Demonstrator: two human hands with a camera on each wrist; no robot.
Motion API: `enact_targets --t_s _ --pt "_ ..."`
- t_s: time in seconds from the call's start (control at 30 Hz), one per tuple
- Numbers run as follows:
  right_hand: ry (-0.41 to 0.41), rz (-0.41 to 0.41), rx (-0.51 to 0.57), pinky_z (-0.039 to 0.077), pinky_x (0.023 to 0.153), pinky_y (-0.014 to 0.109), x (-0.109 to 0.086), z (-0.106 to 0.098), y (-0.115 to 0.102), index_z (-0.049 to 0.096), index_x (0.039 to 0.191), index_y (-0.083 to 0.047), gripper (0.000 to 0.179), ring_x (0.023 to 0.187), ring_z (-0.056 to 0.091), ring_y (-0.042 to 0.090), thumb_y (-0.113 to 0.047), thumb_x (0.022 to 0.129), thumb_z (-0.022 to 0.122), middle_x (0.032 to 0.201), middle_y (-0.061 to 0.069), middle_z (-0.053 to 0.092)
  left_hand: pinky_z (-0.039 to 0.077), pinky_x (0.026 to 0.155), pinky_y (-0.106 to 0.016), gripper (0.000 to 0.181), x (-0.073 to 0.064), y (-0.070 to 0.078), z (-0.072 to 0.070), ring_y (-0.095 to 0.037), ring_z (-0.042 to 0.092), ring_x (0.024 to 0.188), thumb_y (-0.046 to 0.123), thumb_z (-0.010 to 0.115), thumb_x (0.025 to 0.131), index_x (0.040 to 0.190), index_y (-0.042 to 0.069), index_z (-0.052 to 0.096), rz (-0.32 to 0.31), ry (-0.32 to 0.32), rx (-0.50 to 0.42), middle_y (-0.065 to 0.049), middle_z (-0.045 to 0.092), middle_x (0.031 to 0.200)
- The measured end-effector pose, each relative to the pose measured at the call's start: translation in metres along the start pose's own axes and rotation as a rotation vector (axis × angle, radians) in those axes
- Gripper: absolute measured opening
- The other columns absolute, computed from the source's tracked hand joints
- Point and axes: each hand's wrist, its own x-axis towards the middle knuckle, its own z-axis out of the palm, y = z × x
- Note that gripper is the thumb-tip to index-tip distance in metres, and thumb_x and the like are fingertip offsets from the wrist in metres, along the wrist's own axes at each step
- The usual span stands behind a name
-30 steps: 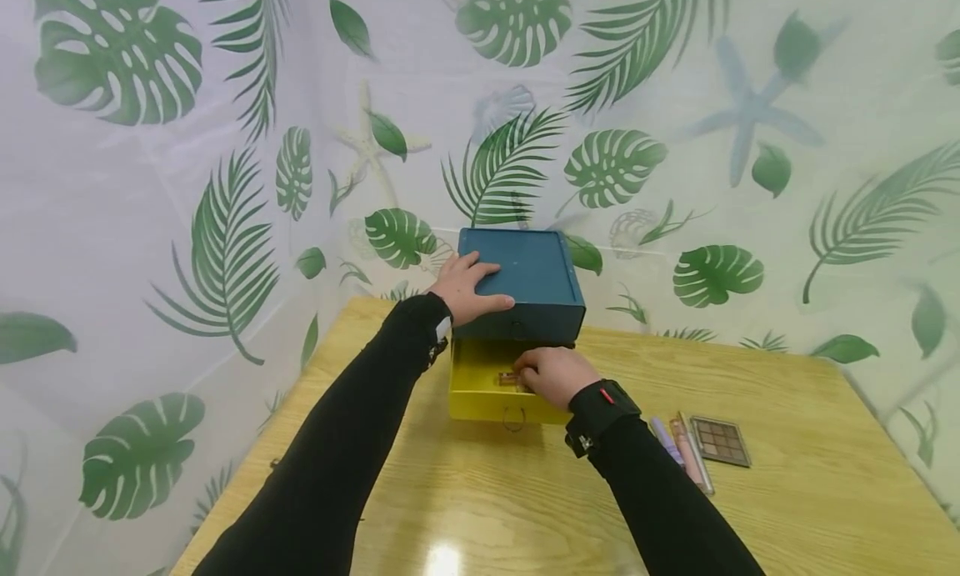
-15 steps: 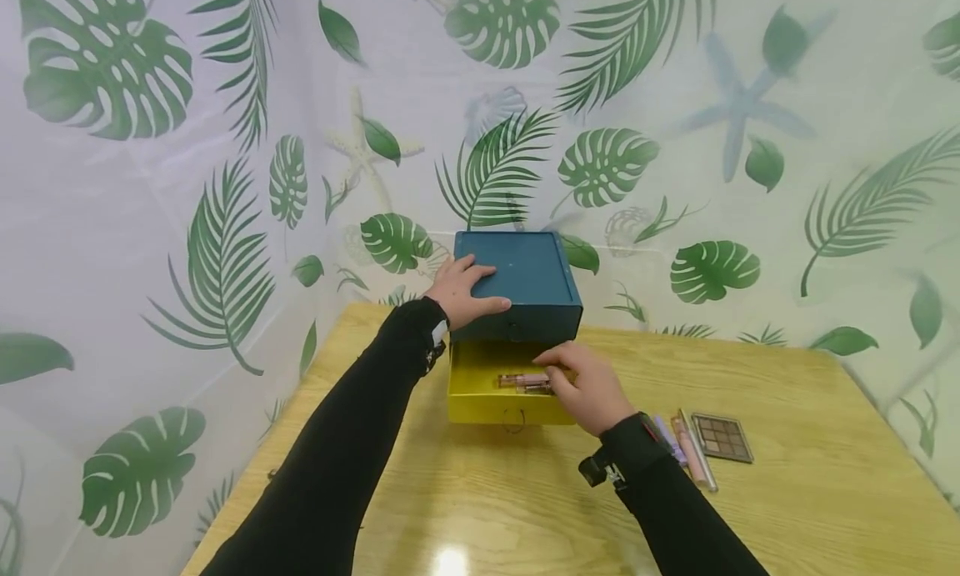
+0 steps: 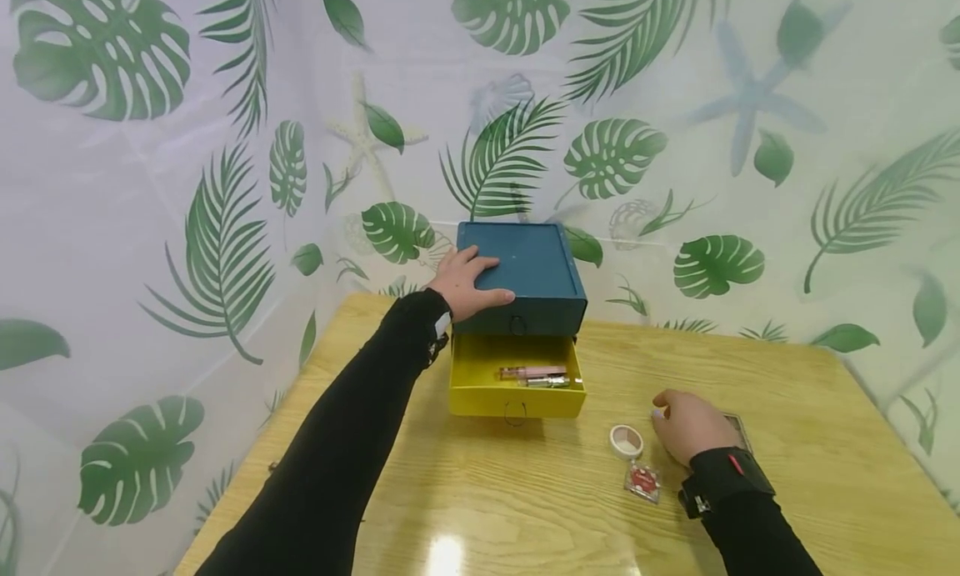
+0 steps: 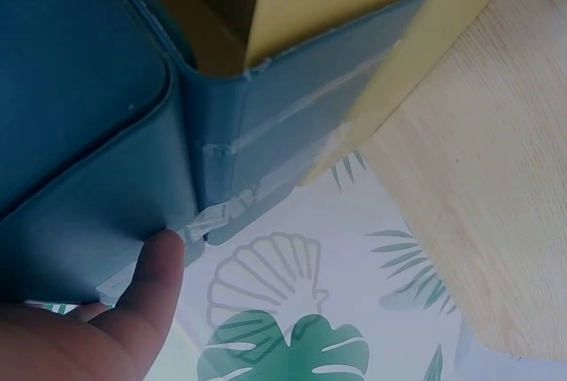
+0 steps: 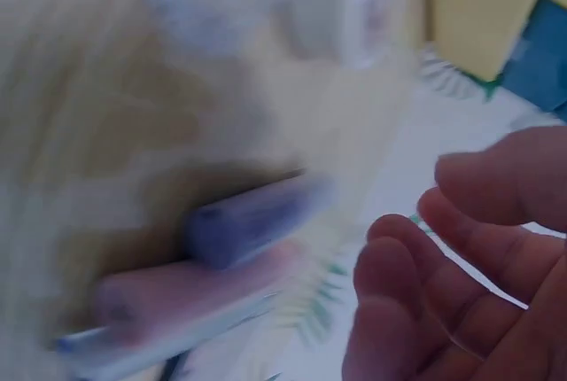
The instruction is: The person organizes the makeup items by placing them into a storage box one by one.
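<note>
My left hand (image 3: 468,286) lies spread over the boxy blue cabinet's (image 3: 528,257) left edge; my right hand (image 3: 693,428), loosely curled, empty, hovers by the purple cylindrical tube (image 5: 252,226): likely light, stiff; pinch mid-barrel.

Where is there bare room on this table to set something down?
The table is bare in front of the yellow drawer, between the left sleeve and the round compact, and right of the drawer, beyond the right hand. Crowded around that hand: round compact, red square case, tubes and palette.
</note>
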Motion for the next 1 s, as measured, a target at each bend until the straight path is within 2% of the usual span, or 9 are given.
enact_targets --t_s 0.13,0.27,0.37,0.43,0.57,0.67,0.8,1.0 --pt "-0.049 0.065 -0.010 0.052 0.056 0.038 -0.001 0.005 0.010 0.062 0.126 0.006 0.035 0.075 0.061 0.028 -0.019 0.102 0.059 0.098 0.018 0.068 0.003 0.133 -0.047 0.075 0.000 0.000 -0.001 -0.037 -0.001 0.155 0.055 0.060 0.100 0.160 0.021 0.034 0.005 0.002 -0.005 -0.012 0.011 0.169" --pt "-0.067 0.083 0.015 0.040 0.049 0.032 0.000 0.012 0.015 0.060 0.127 0.007 0.034 0.064 0.052 0.023 -0.010 0.098 0.057 0.087 0.012 0.066 0.005 0.133 -0.048 0.075 0.000 0.000 -0.001 -0.037 -0.001 0.155 0.055 0.060 0.099 0.160 0.021 0.034 -0.002 0.004 -0.008 -0.011 0.011 0.169" --pt "-0.068 0.083 0.033 0.036 0.047 0.032 0.000 0.017 0.017 0.057 0.129 0.008 0.037 0.062 0.050 0.023 -0.004 0.094 0.057 0.084 0.011 0.064 0.006 0.133 -0.048 0.075 0.000 0.000 -0.001 -0.037 -0.001 0.155 0.056 0.060 0.099 0.160 0.021 0.034 -0.003 0.002 -0.001 -0.011 0.011 0.169" --pt "-0.056 0.083 0.025 0.037 0.047 0.033 0.001 0.019 0.017 0.057 0.128 0.009 0.036 0.061 0.051 0.024 -0.005 0.095 0.059 0.083 0.012 0.064 0.006 0.133 -0.048 0.075 0.001 0.000 -0.001 -0.037 -0.001 0.155 0.056 0.060 0.099 0.160 0.021 0.035 0.000 0.006 0.001 -0.012 0.011 0.169" --pt "-0.039 0.084 -0.025 0.051 0.054 0.041 0.003 0.023 0.017 0.059 0.121 0.010 0.031 0.069 0.058 0.027 -0.010 0.097 0.060 0.088 0.016 0.065 0.002 0.133 -0.047 0.075 0.002 -0.002 -0.001 -0.036 -0.001 0.155 0.055 0.060 0.099 0.160 0.020 0.035 0.005 0.006 0.002 -0.012 0.012 0.169" --pt "-0.055 0.083 -0.045 0.055 0.055 0.043 0.003 0.028 0.015 0.064 0.111 0.005 0.022 0.069 0.059 0.027 -0.010 0.095 0.062 0.084 0.012 0.065 0.000 0.133 -0.046 0.075 0.003 -0.002 -0.001 -0.035 -0.002 0.155 0.055 0.060 0.099 0.160 0.020 0.034 0.004 0.000 0.004 -0.012 0.011 0.169" --pt "-0.073 0.078 -0.035 0.051 0.051 0.039 0.002 0.032 0.012 0.067 0.104 -0.001 0.015 0.066 0.056 0.025 -0.009 0.092 0.065 0.079 0.007 0.063 0.002 0.133 -0.046 0.074 0.002 -0.001 -0.002 -0.036 -0.001 0.155 0.055 0.060 0.099 0.160 0.020 0.035 0.010 0.007 0.002 -0.013 0.012 0.169" --pt "-0.026 0.026 0.067 0.038 0.043 0.030 0.000 0.020 0.004 0.063 0.115 0.000 0.023 0.059 0.051 0.021 -0.015 0.099 0.059 0.085 0.009 0.063 0.002 0.133 -0.045 0.075 0.001 -0.001 -0.003 -0.036 0.000 0.155 0.055 0.060 0.099 0.160 0.020 0.035 0.009 0.005 0.012 -0.013 0.012 0.169"
